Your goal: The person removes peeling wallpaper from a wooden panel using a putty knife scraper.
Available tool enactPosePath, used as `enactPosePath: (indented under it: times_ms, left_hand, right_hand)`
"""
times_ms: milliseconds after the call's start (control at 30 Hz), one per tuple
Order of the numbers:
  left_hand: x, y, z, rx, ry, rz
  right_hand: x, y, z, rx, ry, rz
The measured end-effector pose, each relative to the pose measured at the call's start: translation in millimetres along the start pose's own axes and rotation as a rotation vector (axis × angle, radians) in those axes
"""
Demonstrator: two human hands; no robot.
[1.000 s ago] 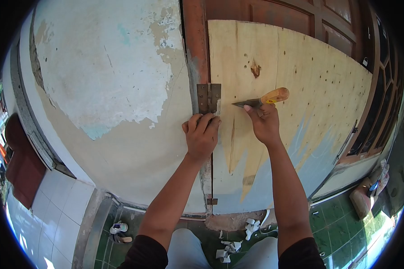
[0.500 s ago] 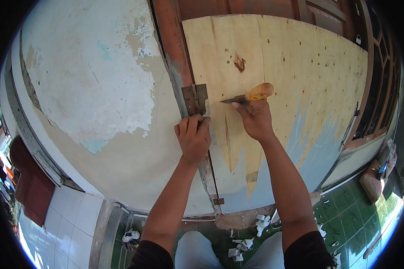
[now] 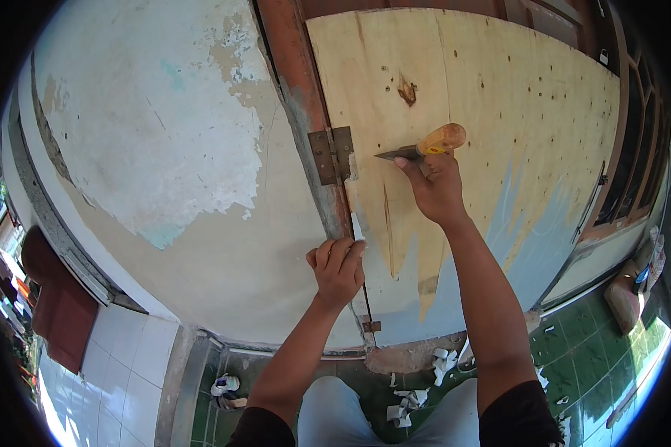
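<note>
My right hand [image 3: 438, 186] is closed around a putty knife [image 3: 443, 138] with a rounded wooden handle. Its dark, pointed blade faces left, close to the plywood door panel [image 3: 470, 97]. Lower down, at the panel's left edge, my left hand [image 3: 339, 270] pinches a thin whitish strip of peeling paint [image 3: 358, 226]; its lower part is hidden by my fingers. Above that hand, a rusty metal hinge [image 3: 332, 156] joins the panel to the reddish-brown frame [image 3: 287, 45]. Jagged patches of pale blue paint [image 3: 455, 298] cover the lower part of the panel.
A wall [image 3: 164, 134] with flaking white paint stands at left. Curled paint scraps [image 3: 408, 402] lie on the green tiled floor [image 3: 574, 357] near my knees. A smaller hinge [image 3: 372, 326] sits low on the door. A dark red object [image 3: 60, 305] stands far left.
My left hand has moved down along the door edge, away from the hinge, and a whitish strip now shows above it. My right hand still holds the putty knife near the same spot.
</note>
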State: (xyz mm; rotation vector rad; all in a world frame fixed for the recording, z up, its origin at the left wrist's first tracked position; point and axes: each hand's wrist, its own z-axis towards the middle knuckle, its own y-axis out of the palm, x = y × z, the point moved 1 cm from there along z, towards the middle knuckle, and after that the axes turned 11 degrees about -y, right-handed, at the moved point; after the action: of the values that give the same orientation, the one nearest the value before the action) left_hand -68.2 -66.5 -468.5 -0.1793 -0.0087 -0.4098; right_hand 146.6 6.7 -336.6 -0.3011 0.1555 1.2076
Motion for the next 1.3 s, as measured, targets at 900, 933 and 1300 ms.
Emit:
enactPosePath:
  times_ms: [900,933,1300]
  left_hand:
    - [-23.1,17.5,67.9,0.18,0.071,-0.144]
    - [-23.6,18.1,67.0,0.186,0.068,-0.138]
    - [-19.9,20.0,66.4,0.199,-0.005,0.043]
  right_hand:
    - [-19.3,39.3,-27.9,-0.072,-0.257,-0.243]
    - [-18.2,38.3,-28.8,-0.079,-0.281,-0.254]
    - [-12.9,33.9,-28.5,-0.118,-0.286,-0.225]
